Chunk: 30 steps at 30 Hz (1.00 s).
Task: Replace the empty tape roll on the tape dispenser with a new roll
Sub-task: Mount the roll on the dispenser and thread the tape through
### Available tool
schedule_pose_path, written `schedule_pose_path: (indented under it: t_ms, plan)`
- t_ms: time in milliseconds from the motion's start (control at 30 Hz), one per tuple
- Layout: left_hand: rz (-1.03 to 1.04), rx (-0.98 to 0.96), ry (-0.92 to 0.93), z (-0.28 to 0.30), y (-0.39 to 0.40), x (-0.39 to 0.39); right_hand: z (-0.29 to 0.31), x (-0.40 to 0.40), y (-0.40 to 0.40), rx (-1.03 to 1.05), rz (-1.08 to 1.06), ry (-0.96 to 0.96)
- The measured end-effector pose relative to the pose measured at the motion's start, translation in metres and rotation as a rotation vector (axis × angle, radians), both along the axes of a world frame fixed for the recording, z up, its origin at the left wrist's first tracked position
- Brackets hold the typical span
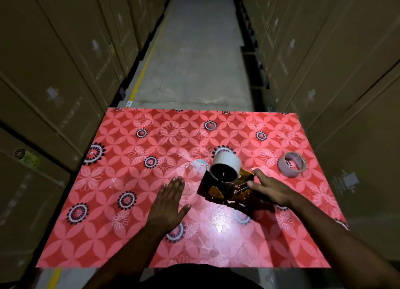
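While the dispenser (225, 187) stands near the middle of the surface (134, 223), a white roll (226, 167) sits on its hub, tilted so the dark hollow of its core faces the camera. Its outer face looks smooth and matte, a short wide cylinder. Below it the dispenser shows a black body with flat yellow metal plates and thin bright rods; the lower part is blurred. A second roll (292, 164) lies at three o'clock from the dispenser, well apart from it, a thin pale ring with a glossy see-through look, resting at a slant on the surface. The left hand (170, 202) lies at nine o'clock from the dispenser, flat and open, fingers together, palm down on the surface, just beside the black body and not touching it. The right hand (270, 188) comes in from four o'clock with its fingers spread, open, the fingertips touching the yellow plate and rods without gripping them. A shiny red patterned sheet with white flowers and black-and-white rosettes covers the surface. Stacked cardboard boxes (54, 72) line both sides of a concrete floor (194, 61).
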<state>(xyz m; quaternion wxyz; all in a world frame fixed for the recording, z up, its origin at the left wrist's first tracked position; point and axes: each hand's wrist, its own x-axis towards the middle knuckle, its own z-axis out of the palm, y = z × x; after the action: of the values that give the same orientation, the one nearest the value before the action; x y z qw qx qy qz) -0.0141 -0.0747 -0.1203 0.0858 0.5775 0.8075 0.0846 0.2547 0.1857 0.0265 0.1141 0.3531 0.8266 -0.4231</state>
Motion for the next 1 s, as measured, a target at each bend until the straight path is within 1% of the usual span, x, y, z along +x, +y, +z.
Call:
schedule_pose_path:
  t_ms: [67,167,333,433,500,600,667,767,867,933,1000]
  plan:
    - [0.010,0.006,0.000,0.000,0.002,0.002,-0.001,-0.002,-0.004,0.068,0.091,-0.020]
    - [0.029,0.015,-0.005,0.001,0.005,0.009,0.001,-0.002,-0.009,0.226,0.146,-0.078]
    - [-0.129,0.023,0.010,0.000,0.015,0.032,0.005,-0.014,-0.020,0.526,0.273,-0.168]
    - [-0.105,0.033,-0.038,-0.005,0.016,0.034,0.008,-0.021,-0.038,0.703,0.374,-0.177]
    - [-0.092,0.037,-0.048,-0.005,0.016,0.033,0.010,-0.020,-0.048,0.795,0.403,-0.173]
    - [-0.124,0.043,-0.028,-0.007,0.015,0.032,0.014,-0.027,-0.047,0.848,0.384,-0.225]
    - [-0.142,0.032,-0.001,-0.006,0.014,0.030,0.017,-0.043,-0.036,0.841,0.325,-0.245]
    - [-0.124,0.019,0.012,-0.006,0.014,0.030,0.026,-0.070,0.004,0.906,0.222,-0.294]
    - [-0.118,0.004,-0.012,-0.007,0.012,0.030,0.042,-0.073,0.037,0.975,0.208,-0.376]
    - [-0.117,0.010,0.001,-0.006,0.013,0.030,0.038,-0.070,0.041,0.929,0.175,-0.374]
    - [-0.112,0.018,0.003,-0.006,0.014,0.032,0.029,-0.069,0.034,0.816,0.058,-0.301]
